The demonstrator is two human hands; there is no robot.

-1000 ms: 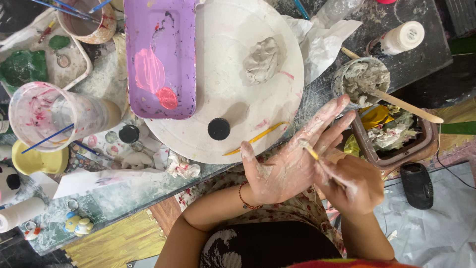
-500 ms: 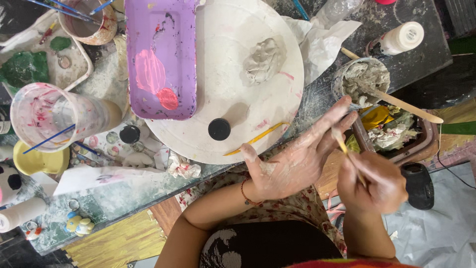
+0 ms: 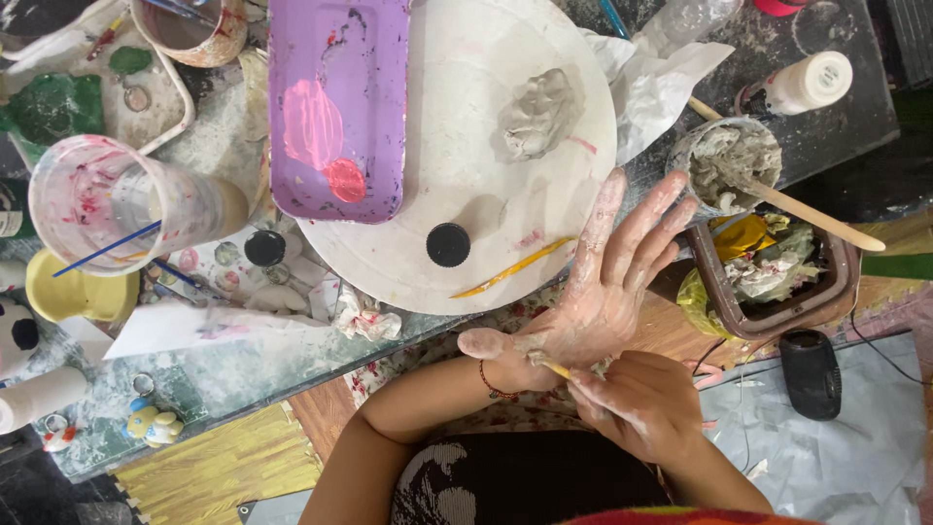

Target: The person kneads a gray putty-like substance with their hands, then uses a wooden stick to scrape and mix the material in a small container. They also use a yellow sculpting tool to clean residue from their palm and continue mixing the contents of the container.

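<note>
My left hand (image 3: pixel 603 292) is spread flat with fingers apart, smeared with whitish paste, over the table's near edge beside a round white board (image 3: pixel 457 185). My right hand (image 3: pixel 641 403) is closed on a thin yellow-handled brush (image 3: pixel 551 366), whose tip touches the heel of the left palm near the wrist. On the board lie a grey clay lump (image 3: pixel 539 112), a black cap (image 3: pixel 448 244) and a yellow brush (image 3: pixel 515 267). A purple tray (image 3: pixel 335 97) with pink paint overlaps the board's left side.
A cup of grey paste with a wooden stick (image 3: pixel 734 160) and a white bottle (image 3: pixel 802 83) stand at the right, above a brown container (image 3: pixel 841 282) of scraps. A paint-stained plastic cup (image 3: pixel 117 204) is at the left. A black object (image 3: pixel 810 372) lies lower right.
My right hand has moved the brush from the left hand's fingers down to the heel of the palm. The left hand has stayed spread in about the same place.
</note>
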